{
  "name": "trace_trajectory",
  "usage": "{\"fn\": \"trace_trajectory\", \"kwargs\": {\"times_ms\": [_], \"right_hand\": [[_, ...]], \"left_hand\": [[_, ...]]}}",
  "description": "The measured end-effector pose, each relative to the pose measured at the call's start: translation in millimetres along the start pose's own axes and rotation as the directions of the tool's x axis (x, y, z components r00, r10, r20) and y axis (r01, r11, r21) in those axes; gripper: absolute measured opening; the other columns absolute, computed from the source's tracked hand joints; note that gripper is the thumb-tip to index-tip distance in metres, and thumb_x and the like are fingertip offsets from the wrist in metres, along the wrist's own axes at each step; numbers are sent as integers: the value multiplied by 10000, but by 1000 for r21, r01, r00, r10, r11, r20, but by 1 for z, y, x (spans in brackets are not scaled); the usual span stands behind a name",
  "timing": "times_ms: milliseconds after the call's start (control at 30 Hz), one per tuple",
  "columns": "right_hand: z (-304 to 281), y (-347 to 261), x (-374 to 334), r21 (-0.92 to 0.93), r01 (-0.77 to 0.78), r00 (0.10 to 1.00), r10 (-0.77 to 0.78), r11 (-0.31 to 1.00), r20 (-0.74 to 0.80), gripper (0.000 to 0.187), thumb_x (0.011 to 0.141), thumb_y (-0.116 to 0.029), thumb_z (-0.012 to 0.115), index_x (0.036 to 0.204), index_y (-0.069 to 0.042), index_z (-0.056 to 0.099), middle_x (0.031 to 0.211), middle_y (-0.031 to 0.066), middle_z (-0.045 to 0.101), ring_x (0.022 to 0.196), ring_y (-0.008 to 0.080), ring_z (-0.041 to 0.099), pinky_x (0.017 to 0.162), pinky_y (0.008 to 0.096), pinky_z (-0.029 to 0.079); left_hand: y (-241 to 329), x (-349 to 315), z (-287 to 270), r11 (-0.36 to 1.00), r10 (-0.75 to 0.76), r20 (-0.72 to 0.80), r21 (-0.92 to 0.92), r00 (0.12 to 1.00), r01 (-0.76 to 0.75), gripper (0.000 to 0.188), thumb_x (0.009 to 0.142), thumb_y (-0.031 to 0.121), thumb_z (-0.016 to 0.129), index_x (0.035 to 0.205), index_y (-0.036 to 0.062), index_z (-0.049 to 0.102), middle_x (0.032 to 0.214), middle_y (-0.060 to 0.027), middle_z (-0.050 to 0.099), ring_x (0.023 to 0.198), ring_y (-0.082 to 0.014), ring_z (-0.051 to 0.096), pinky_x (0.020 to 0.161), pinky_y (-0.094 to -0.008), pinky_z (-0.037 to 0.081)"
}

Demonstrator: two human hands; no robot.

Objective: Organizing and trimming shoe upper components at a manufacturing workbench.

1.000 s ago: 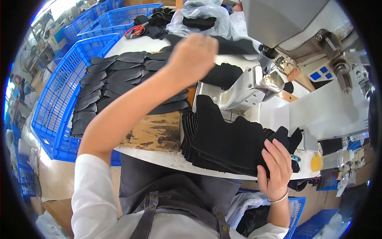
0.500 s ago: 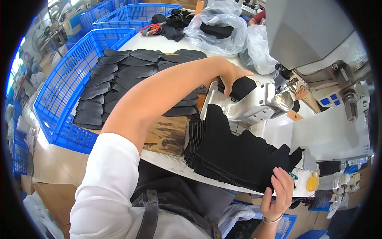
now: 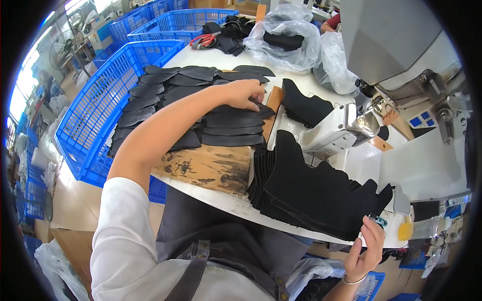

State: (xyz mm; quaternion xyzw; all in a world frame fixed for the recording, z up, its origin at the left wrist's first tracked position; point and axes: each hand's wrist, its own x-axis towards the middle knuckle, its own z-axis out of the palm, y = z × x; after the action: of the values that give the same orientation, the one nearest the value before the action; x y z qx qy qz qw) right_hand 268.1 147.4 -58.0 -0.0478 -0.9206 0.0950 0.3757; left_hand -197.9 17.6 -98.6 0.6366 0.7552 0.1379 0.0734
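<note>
My left hand (image 3: pixel 245 94) reaches over rows of black curved pieces (image 3: pixel 178 93) laid overlapping on a wooden board (image 3: pixel 206 168). Its fingers are bent round the edge of one black curved piece (image 3: pixel 265 111) at the right end of the rows, the fingertips partly hidden. My right hand (image 3: pixel 369 251) hovers at the near right corner of a stack of black cut fabric (image 3: pixel 314 188), fingers loosely curved, thumb apart. A small teal-handled tool (image 3: pixel 379 219) lies by its fingertips. Another black fabric piece (image 3: pixel 306 104) rests on the metal arm (image 3: pixel 331 131) of a sewing machine.
The machine head (image 3: pixel 386 35) hangs over the table at the right. Blue crates (image 3: pixel 95 108) line the left and far side. Clear plastic bags (image 3: pixel 281 40), red-handled scissors (image 3: pixel 205 41) and dark scraps (image 3: pixel 232 37) lie at the back. A yellow object (image 3: pixel 405 231) stands at the right edge.
My left hand has moved left from the machine's black fabric piece to the curved pieces, leaving the fabric lying on the machine arm. My right hand stays near the stack's corner. The view has shifted slightly.
</note>
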Motion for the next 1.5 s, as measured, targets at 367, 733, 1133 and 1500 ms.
{"fn": "trace_trajectory", "kwargs": {"times_ms": [367, 733, 1133, 1500], "right_hand": [[-4, -12, -3, 1, -43, 999, 43, 999, 0, 287, 769, 27, 537, 1049, 21, 598, 1064, 206, 638, 926, 345, 616, 816, 396, 499], [-6, -23, 6, 40, -4, 1000, 3, 999, 15, 301, 759, 37, 536, 1054, 21, 595, 1046, 203, 644, 892, 339, 625, 794, 390, 502], [43, -50, 133, 776, -293, 934, -5, 559, 357, 777, 727, -151, 784, 1380, -47, 377, 1336, 126, 483, 1205, 217, 487, 1002, 381, 388], [1, 5, 104, 383, -821, 518, 271, 424, 811, 200, 857, -127, 671, 982, 16, 610, 780, -20, 616, 664, 31, 548, 524, 196, 471]], "left_hand": [[-5, -15, 3, 990, 55, -206, -114, 977, -79, 237, 775, 166, 741, 799, 42, 541, 788, -54, 580, 690, -201, 581, 625, -331, 461], [-37, -103, -35, 565, -547, -402, -825, 734, -30, 181, 918, 228, 595, 906, 53, 553, 841, -40, 627, 808, -122, 628, 712, -256, 510], [198, -82, -100, 607, 213, -559, -567, 801, -557, 296, 723, -55, 744, 926, 45, 552, 851, 0, 544, 779, -71, 523, 727, -212, 435], [227, -43, -45, 705, 117, 279, -699, 953, 118, 236, 855, 120, 677, 1033, -21, 614, 784, -18, 590, 691, -33, 527, 621, -187, 439]]}}
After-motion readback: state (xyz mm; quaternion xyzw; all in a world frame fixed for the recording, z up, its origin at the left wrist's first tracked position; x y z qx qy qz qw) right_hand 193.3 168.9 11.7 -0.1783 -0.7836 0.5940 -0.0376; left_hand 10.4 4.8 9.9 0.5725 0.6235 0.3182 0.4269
